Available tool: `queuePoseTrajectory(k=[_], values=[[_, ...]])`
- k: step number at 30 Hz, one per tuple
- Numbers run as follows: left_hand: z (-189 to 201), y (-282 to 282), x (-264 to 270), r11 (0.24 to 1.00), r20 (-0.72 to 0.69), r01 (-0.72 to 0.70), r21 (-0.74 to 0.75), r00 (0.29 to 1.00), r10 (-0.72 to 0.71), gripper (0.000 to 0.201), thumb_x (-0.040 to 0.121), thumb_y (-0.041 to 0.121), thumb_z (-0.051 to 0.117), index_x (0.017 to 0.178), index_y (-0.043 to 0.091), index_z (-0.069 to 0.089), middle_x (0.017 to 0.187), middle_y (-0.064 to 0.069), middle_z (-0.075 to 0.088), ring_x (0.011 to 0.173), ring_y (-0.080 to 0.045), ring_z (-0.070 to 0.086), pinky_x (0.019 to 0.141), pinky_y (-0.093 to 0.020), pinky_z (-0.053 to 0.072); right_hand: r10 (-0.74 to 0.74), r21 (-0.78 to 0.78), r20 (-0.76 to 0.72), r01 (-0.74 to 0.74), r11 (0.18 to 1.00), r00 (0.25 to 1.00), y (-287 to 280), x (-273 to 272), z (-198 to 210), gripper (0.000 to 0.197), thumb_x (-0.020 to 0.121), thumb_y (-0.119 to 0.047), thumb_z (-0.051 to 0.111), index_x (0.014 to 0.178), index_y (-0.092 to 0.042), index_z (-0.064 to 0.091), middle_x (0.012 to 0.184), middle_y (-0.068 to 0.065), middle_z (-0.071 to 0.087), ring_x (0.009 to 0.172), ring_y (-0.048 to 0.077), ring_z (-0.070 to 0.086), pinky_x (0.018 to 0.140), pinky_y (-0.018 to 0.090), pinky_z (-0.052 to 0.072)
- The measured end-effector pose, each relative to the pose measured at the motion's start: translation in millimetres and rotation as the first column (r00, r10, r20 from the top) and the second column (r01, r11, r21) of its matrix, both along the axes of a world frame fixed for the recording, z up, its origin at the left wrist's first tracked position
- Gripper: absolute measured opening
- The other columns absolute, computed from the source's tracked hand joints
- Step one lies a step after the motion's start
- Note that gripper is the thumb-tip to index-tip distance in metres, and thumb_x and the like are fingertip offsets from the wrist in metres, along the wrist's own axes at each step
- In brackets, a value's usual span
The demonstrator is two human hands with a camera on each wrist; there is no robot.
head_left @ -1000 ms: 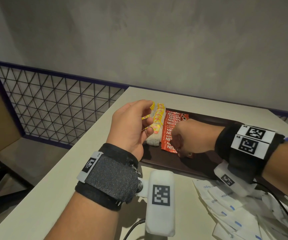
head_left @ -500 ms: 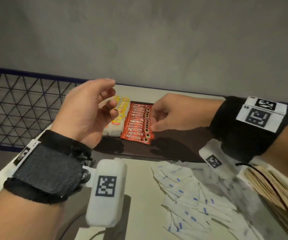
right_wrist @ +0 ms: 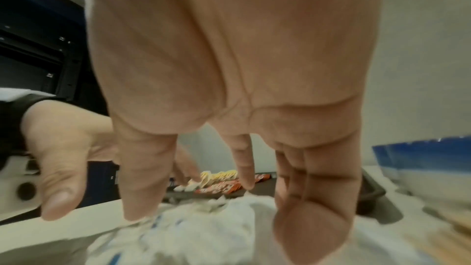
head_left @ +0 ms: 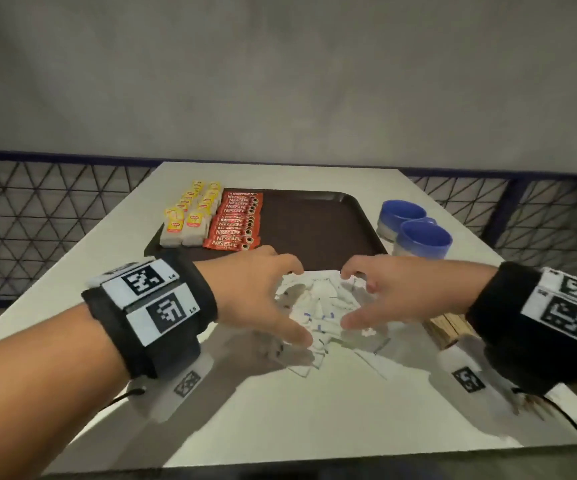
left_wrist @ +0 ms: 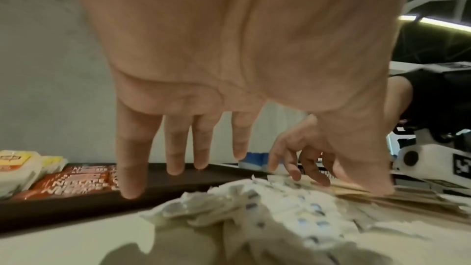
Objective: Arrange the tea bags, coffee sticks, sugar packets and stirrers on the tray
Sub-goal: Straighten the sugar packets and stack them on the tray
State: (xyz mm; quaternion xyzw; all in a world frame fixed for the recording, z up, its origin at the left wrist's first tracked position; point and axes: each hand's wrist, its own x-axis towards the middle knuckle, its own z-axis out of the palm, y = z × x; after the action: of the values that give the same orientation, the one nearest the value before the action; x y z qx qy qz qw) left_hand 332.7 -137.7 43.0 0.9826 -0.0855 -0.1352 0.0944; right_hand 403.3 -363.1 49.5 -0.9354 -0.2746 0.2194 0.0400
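Observation:
A heap of white sugar packets (head_left: 321, 306) (left_wrist: 267, 205) (right_wrist: 203, 227) lies on the table just in front of the dark brown tray (head_left: 315, 220). My left hand (head_left: 263, 292) and right hand (head_left: 380, 296) flank the heap, fingers spread and straight, touching its edges. On the tray's left side stand two rows of yellow-tagged tea bags (head_left: 190, 216) and a row of red coffee sticks (head_left: 237, 221) (left_wrist: 81, 180). A bundle of wooden stirrers (head_left: 448, 329) lies on the table under my right wrist.
Two blue cups (head_left: 415, 230) (right_wrist: 428, 160) stand right of the tray. The tray's right half is bare. A mesh railing (head_left: 37, 220) runs behind the white table (head_left: 315, 410), with a grey wall beyond.
Both hands left the tray's tea bags and coffee sticks and came back toward me, down onto the sugar packet heap. The head view tilted lower and centred on the table.

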Motion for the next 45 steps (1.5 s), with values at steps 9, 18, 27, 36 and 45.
queuePoseTrajectory(k=[9,18,27,36,45], values=[[-37,-12,-5,0.996,-0.071,-0.035,0.088,0.997,0.041,0.124,0.056,0.079,0.078,0.153,0.036,0.013,0.147,-0.002,0.041,0.128,-0.025,0.051,0.107,-0.045,0.046,0.102,0.004,0.183,-0.104,0.995,0.978,30,-23,-40,0.042,0.087,-0.043,0.072,0.123,-0.027,0.059,0.111,-0.001,0.067,0.091,0.017,0.064,0.085,0.039,0.06],[-41,-12,-9,0.986,0.154,0.011,0.169,0.987,-0.038,0.054,0.091,0.031,0.06,0.14,0.031,0.04,0.115,-0.01,0.062,0.105,-0.033,0.062,0.085,-0.044,0.055,-0.088,0.243,0.199,0.038,0.969,0.976,28,-29,-35,0.008,0.094,-0.013,0.06,0.088,-0.015,0.064,0.082,0.005,0.064,0.074,0.021,0.066,0.066,0.033,0.057],[-33,-9,-11,0.982,0.156,0.033,0.186,0.986,-0.063,0.053,0.091,0.021,0.06,0.141,0.031,0.046,0.117,-0.008,0.067,0.106,-0.031,0.063,0.081,-0.036,0.054,-0.337,0.706,-0.384,0.508,0.494,0.86,4,-44,-17,0.014,0.092,-0.003,0.064,0.105,0.001,0.066,0.091,0.021,0.072,0.058,0.021,0.069,0.06,0.033,0.057],[-18,-8,-20,0.993,0.096,-0.11,-0.031,0.989,0.112,0.085,0.074,0.083,0.061,0.142,0.038,0.042,0.133,0.002,0.06,0.116,-0.022,0.057,0.099,-0.039,0.048,-0.131,0.654,-0.749,0.757,0.015,0.649,-1,-93,-73,0.01,0.097,0.003,0.05,0.095,0.0,0.06,0.083,0.022,0.068,0.058,0.027,0.054,0.041,0.032,0.042],[-23,-56,-10,0.948,0.088,-0.06,0.313,0.996,0.034,0.051,0.099,0.05,0.047,0.135,0.013,0.049,0.124,-0.014,0.055,0.109,-0.031,0.058,0.08,-0.036,0.046,-0.081,0.687,-0.725,0.711,-0.15,0.684,-7,-98,-85,0.016,0.098,0.004,0.051,0.105,0.001,0.065,0.087,0.028,0.067,0.057,0.026,0.05,0.041,0.029,0.04]])
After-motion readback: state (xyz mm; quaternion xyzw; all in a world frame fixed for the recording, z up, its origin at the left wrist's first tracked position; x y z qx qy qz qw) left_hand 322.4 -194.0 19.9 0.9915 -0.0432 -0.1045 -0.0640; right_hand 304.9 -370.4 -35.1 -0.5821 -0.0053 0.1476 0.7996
